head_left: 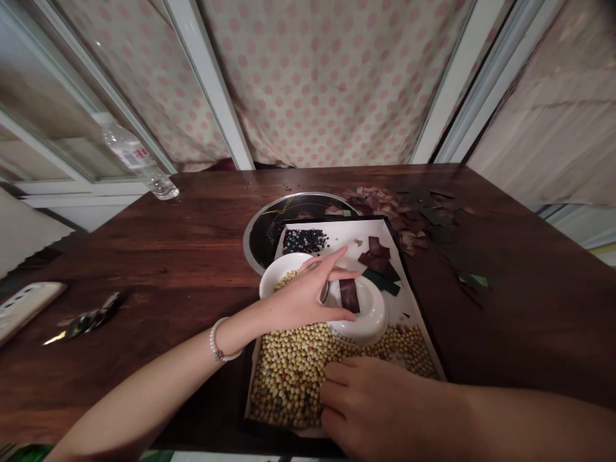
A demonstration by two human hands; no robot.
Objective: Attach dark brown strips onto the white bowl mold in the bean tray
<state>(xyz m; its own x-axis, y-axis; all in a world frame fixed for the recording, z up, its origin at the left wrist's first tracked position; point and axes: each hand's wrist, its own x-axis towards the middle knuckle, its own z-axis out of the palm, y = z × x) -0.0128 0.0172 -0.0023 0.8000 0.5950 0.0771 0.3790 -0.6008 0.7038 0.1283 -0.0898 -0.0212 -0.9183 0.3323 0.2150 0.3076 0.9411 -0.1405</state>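
Note:
A dark-edged tray (418,301) lined with white holds many yellowish beads (293,366), with a patch of small dark beads (304,240) at its upper left. My left hand (312,289) reaches over two white bowls, thumb and fingers spread, near a brown square (349,296) on the right bowl (373,314). The left bowl (269,273) has yellowish beads inside. My right hand (370,401) rests over the beads at the tray's lower part, its fingers curled down; whatever its fingertips hold is hidden.
Behind the tray lies a round dark plate (257,237). Brown and green scraps (409,215) spread at the back right. A plastic bottle (139,157) stands at the back left; keys (89,321) and a power strip (29,308) lie at the left.

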